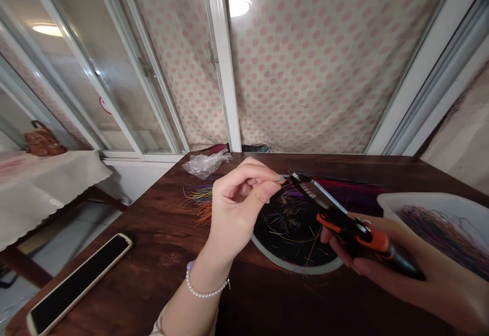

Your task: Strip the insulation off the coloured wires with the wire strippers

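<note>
My left hand (pixel 240 201) is raised over the dark wooden table (pixel 160 254), thumb and fingers pinched on a thin strand I can barely make out. My right hand (pixel 401 269) grips black-and-orange scissors (pixel 344 221), whose blades point up-left and meet the pinched fingertips. Below both hands lies a round dark dish (pixel 296 234) with a pale rim, littered with short coloured thread clippings. A fan of coloured threads (pixel 202 198) lies on the table left of the dish, and purple and red ones spread behind the scissors.
A phone (pixel 78 282) lies screen-up near the table's left front edge. A crumpled clear plastic bag (pixel 206 163) sits at the back. A white tub (pixel 439 224) with coloured threads stands at right. A cloth-covered side table (pixel 42 183) carries a brown bag.
</note>
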Demonstrator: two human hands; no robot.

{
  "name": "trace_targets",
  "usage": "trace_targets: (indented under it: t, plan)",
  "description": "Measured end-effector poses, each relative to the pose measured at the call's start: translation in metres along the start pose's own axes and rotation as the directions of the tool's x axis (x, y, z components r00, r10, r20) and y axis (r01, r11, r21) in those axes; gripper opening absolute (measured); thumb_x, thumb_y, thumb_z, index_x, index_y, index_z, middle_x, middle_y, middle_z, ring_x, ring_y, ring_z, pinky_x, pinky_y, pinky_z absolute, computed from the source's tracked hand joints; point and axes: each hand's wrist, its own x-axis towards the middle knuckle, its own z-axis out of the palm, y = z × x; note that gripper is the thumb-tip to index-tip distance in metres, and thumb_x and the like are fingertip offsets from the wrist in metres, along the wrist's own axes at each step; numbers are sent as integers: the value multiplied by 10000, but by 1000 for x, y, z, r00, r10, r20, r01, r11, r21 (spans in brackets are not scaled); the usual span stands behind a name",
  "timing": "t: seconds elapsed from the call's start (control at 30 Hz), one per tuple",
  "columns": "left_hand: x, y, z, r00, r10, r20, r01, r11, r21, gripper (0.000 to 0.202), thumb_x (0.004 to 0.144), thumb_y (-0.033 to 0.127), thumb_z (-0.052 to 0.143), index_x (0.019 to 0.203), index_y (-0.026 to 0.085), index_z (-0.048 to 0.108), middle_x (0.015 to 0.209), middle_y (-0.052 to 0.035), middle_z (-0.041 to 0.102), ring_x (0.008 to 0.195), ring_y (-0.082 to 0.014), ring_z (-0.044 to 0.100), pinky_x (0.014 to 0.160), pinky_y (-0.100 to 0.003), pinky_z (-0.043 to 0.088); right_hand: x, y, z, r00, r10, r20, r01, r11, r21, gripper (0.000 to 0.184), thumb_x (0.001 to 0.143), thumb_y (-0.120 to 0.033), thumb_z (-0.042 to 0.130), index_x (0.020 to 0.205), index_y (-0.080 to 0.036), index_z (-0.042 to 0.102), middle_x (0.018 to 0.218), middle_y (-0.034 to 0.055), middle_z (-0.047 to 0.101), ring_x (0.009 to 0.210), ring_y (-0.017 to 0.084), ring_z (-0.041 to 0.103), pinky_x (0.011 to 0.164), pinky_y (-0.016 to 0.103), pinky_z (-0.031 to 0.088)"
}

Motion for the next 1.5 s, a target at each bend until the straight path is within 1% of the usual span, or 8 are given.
trace_targets:
  t: [0.23, 0.37, 0.6, 0.77, 1.07, 1.3, 1.4, 1.5]
  plan:
    - [-1, 0, 1, 1000, -7, -30, 8, 1000, 30, 76, 859, 197, 740, 838, 255, 783, 773, -7, 640, 657, -97, 514, 574, -228, 408, -2, -3, 0, 1000, -19, 19, 19, 1000, 8, 435, 818, -597, 642, 1122, -293, 711, 1006, 74, 778, 884, 314, 756, 859, 427, 618]
    - [-2, 0, 1, 999, -25, -26, 26, 999, 40, 101, 867, 189, 727, 859, 269, 788, 775, -4, 629, 640, -94, 500, 555, -228, 390, -1, -2, 0, 998, -60, 12, 59, 998, 31, 450, 838, -562, 641, 1186, -284, 701, 1063, 85, 776, 929, 316, 756, 842, 389, 624]
    - [-3, 0, -2, 999, -47, -15, 48, 997, 60, 123, 885, 214, 712, 913, 291, 804, 748, 5, 575, 627, -89, 485, 563, -233, 381, -2, 1, 0, 999, -33, 29, 33, 999, -12, 467, 859, -575, 613, 1245, -315, 664, 1157, 56, 759, 964, 283, 755, 893, 351, 607]
    - [-4, 1, 0, 995, -91, -44, 95, 990, 103, 155, 879, 242, 722, 983, 320, 805, 750, 10, 561, 623, -85, 464, 549, -223, 382, 1, -5, 1, 989, -129, -70, 120, 986, -119, 407, 860, -499, 619, 1217, -316, 686, 1119, 47, 775, 957, 287, 761, 809, 320, 639]
    - [-3, 6, 10, 973, -180, -141, 186, 982, 31, 214, 816, 269, 772, 1020, 226, 724, 689, 33, 536, 543, -74, 438, 478, -189, 399, 10, -18, 11, 965, -259, -44, 240, 937, -254, 444, 829, -300, 592, 1267, -230, 613, 1160, 97, 745, 978, 283, 744, 836, 410, 634]
    - [-5, 5, 16, 962, -261, -76, 260, 965, -18, 246, 782, 240, 782, 1004, 211, 680, 705, 44, 535, 561, -70, 454, 486, -164, 416, 15, -40, 12, 911, -399, -108, 339, 871, -355, 355, 770, -245, 514, 1113, -201, 590, 966, 101, 749, 804, 241, 755, 662, 328, 637]
    - [-5, 5, 17, 957, -285, -56, 285, 958, -10, 208, 783, 209, 768, 980, 200, 700, 680, 40, 531, 554, -70, 445, 485, -170, 404, 17, -41, 12, 877, -457, -146, 361, 829, -427, 361, 758, -236, 503, 1114, -214, 557, 949, 89, 733, 764, 234, 746, 579, 315, 615]
    - [-5, 6, 17, 952, -302, -51, 303, 953, 21, 164, 786, 252, 777, 929, 192, 726, 680, 21, 575, 555, -77, 450, 480, -183, 395, 17, -37, 13, 838, -513, -185, 371, 785, -496, 404, 749, -224, 503, 1152, -227, 530, 971, 82, 713, 785, 244, 735, 593, 339, 607]
